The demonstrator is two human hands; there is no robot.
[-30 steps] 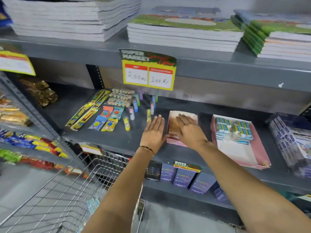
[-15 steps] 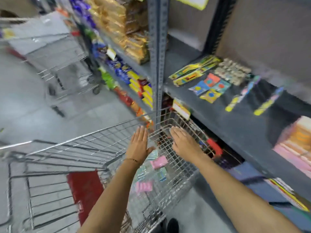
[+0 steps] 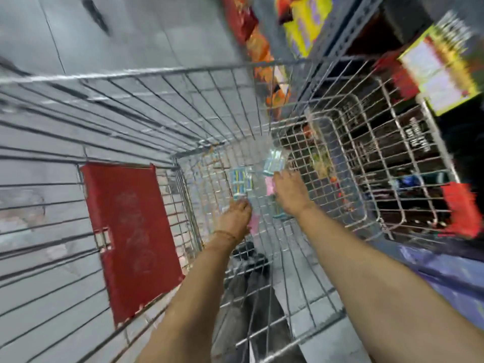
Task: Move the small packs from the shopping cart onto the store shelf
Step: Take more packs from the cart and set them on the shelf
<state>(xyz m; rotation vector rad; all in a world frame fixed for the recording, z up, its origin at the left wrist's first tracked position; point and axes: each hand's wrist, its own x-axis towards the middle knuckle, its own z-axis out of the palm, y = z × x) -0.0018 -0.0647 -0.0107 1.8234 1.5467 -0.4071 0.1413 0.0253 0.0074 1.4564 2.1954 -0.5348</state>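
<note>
Down in the cart (image 3: 262,66): I have both hands reaching.
Packs (image 3: 240,180): several left, just beyond my left hand (image 3: 235,216).
Right hand (image 3: 289,195): over a pink pack (image 3: 269,186); grip unclear.
Left hand: blurred, grip unclear.
Remaining: lift these to the shelf.

The whole view is smeared by motion. My left hand (image 3: 235,216) covers the near end of a blue striped pack (image 3: 240,182), and I cannot tell if my fingers close on it. My right hand (image 3: 289,193) hides most of a pink pack (image 3: 269,185); the grip there is also unclear. Another pink pack (image 3: 254,225) shows only as a sliver behind my left wrist. The yellow price tag (image 3: 442,72) is too blurred to read. Both my forearms are cut off by the bottom edge.
</note>
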